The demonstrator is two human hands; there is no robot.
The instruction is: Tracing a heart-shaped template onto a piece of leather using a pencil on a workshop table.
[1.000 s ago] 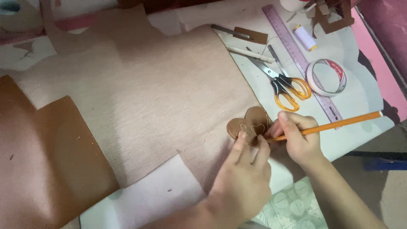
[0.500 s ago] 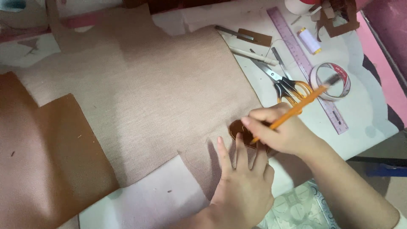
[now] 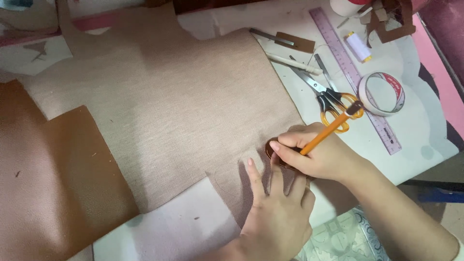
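On the beige fabric (image 3: 164,111), the left hand (image 3: 280,212) lies flat, fingers spread, pinning a brown cutout (image 3: 271,148); at two o'clock, the right hand (image 3: 319,154) grips an orange pencil (image 3: 331,128).

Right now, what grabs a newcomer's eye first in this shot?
The two hands at lower centre: the left hand presses flat on a small brown cut-out lying on the big beige fabric, while the right hand works an orange pencil against it. Next, the orange-handled scissors and tape roll on the white table at upper right, beside a purple ruler.
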